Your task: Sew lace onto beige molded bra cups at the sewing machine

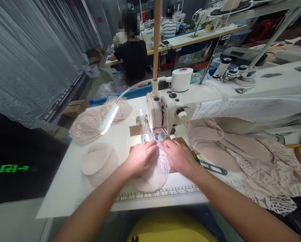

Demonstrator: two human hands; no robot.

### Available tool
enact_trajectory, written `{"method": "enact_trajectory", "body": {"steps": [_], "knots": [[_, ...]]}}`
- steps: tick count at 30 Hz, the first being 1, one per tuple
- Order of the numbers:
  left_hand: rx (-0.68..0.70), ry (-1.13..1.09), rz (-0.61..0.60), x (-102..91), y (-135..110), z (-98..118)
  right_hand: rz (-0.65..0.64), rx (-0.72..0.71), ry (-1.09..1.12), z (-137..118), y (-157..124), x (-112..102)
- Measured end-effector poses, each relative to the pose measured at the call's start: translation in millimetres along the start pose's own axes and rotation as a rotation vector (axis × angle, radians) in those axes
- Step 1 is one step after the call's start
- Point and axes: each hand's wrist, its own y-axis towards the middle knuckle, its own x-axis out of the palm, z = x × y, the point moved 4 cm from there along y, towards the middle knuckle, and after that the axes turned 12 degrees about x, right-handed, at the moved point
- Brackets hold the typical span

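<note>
A beige lace-and-mesh fabric piece [162,164] lies under the needle area of a white sewing machine [190,101], its rounded lower edge hanging toward me. My left hand [141,156] presses on its left side, fingers together and fingertips close to the presser foot. On its right side, my right hand [179,156] grips the fabric, with its fingertips almost meeting the left ones. The fabric edge under the fingers is partly hidden. Thread snips [212,167] with a dark handle lie just right of my right hand.
Beige cup pieces [98,163] and lace pieces [86,126] lie on the left of the white table. A lamp [108,119] bends over them. More lace fabric [266,161] is heaped at right, beside orange-handled scissors [300,156]. Two people sit at machines behind.
</note>
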Motion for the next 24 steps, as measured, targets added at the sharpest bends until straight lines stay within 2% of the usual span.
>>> {"method": "enact_trajectory", "body": {"steps": [9, 21, 24], "knots": [[-0.004, 0.082, -0.052, 2.1, 4.8, -13.0, 0.007, 0.022, -0.037, -3.1, 3.2, 0.8], [0.067, 0.106, -0.203, -6.2, 11.0, -26.6, 0.028, 0.031, 0.026, -3.2, 6.5, 2.1], [0.081, 0.114, -0.158, -8.8, 4.6, -22.0, 0.033, 0.028, 0.098, 0.8, 4.9, 1.2]]}}
